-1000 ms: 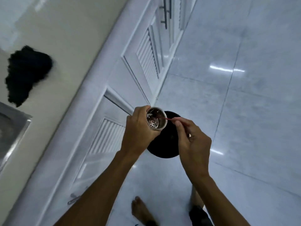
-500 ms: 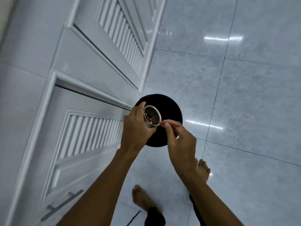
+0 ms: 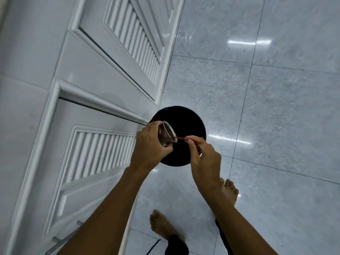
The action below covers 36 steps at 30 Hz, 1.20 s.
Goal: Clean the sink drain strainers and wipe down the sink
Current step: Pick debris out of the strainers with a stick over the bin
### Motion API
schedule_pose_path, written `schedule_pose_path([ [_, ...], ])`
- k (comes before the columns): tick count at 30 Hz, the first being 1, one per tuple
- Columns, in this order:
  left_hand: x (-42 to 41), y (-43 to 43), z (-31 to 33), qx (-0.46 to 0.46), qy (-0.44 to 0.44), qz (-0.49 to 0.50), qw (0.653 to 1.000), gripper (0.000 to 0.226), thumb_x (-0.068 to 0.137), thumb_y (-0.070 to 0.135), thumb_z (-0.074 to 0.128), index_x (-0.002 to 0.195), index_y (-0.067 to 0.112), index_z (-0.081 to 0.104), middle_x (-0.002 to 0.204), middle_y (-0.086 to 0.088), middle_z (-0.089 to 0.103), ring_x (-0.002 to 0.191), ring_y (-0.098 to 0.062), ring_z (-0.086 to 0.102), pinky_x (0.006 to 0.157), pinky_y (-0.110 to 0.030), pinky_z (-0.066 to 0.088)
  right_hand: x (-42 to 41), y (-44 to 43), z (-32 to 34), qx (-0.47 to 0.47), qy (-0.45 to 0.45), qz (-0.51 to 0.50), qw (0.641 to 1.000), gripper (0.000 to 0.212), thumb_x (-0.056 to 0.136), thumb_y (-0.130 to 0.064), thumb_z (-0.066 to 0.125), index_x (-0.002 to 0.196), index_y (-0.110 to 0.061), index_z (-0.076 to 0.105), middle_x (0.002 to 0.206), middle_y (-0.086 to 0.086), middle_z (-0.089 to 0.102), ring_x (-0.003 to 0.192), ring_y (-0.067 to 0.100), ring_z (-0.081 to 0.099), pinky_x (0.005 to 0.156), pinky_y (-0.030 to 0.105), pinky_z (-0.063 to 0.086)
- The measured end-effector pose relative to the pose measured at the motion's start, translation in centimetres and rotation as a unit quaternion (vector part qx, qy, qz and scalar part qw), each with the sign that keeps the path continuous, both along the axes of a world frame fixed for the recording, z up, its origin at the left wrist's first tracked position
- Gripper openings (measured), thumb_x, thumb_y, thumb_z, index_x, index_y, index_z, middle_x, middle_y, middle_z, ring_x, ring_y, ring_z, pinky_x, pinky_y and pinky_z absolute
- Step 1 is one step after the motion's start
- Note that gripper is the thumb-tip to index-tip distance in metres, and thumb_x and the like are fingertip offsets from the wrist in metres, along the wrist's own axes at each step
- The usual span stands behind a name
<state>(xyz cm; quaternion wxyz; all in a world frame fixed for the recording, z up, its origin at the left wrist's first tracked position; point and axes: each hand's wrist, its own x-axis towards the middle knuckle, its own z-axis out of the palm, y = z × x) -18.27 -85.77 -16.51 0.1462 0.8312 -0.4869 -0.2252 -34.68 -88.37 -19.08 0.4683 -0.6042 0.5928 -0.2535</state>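
My left hand (image 3: 149,146) grips a small metal sink strainer (image 3: 166,134), tipped on its side with the open rim facing right, over a round black bin (image 3: 191,124) on the floor. My right hand (image 3: 204,155) pinches a thin red stick (image 3: 181,138) whose tip reaches the strainer's rim. Dark residue shows on the strainer's perforated wall. The sink is out of view.
White louvred cabinet doors (image 3: 114,52) run along the left, with a metal handle (image 3: 62,242) low down. Glossy grey floor tiles (image 3: 266,107) fill the right. My bare feet (image 3: 161,225) stand below the bin, near a dark cord on the floor.
The view has swung down from the countertop and sink edge to the cabinet fronts and floor. The strainer has tipped further sideways, and the stick has drawn back from inside it to its rim.
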Motion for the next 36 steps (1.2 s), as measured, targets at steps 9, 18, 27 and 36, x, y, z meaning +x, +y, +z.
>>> schedule_pose_path([
  [9, 1.5, 0.4, -0.3, 0.054, 0.026, -0.032, 0.998, 0.085, 0.07, 0.034, 0.087, 0.144, 0.015, 0.05, 0.128, -0.007, 0.058, 0.116, -0.027, 0.06, 0.1, -0.049, 0.053, 0.7, -0.2, -1.5, 0.095, -0.054, -0.076, 0.991, 0.018, 0.101, -0.024, 0.059, 0.11, -0.021, 0.075, 0.103, -0.011, 0.075, 0.101, 0.001, 0.067, 0.086, 0.012, 0.055],
  [18, 2.0, 0.5, -1.1, 0.065, 0.051, -0.007, 0.997, 0.074, 0.066, 0.042, 0.089, 0.126, 0.015, 0.053, 0.117, -0.003, 0.066, 0.106, -0.024, 0.064, 0.092, -0.044, 0.057, 0.0, -0.5, -2.2, 0.144, -0.076, -0.115, 0.98, 0.015, 0.101, -0.027, 0.059, 0.105, -0.027, 0.074, 0.097, -0.014, 0.074, 0.097, 0.006, 0.068, 0.079, 0.011, 0.053],
  [27, 1.9, 0.3, -1.3, 0.027, 0.08, -0.03, 0.996, 0.068, 0.066, 0.041, 0.088, 0.122, 0.021, 0.056, 0.112, 0.004, 0.067, 0.101, -0.014, 0.066, 0.085, -0.026, 0.058, -0.7, -0.9, -2.1, 0.204, -0.114, -0.128, 0.964, 0.013, 0.102, -0.03, 0.059, 0.103, -0.031, 0.072, 0.095, -0.012, 0.078, 0.091, 0.013, 0.069, 0.079, 0.036, 0.058],
  [36, 3.4, 0.2, -0.4, 0.014, 0.109, -0.019, 0.994, 0.068, 0.064, 0.045, 0.089, 0.122, 0.027, 0.057, 0.108, 0.014, 0.068, 0.099, 0.002, 0.065, 0.08, 0.0, 0.045, -0.9, -1.5, -1.8, 0.202, -0.118, -0.032, 0.972, 0.014, 0.102, -0.029, 0.057, 0.097, -0.031, 0.07, 0.093, -0.008, 0.077, 0.084, 0.012, 0.066, 0.071, 0.031, 0.056],
])
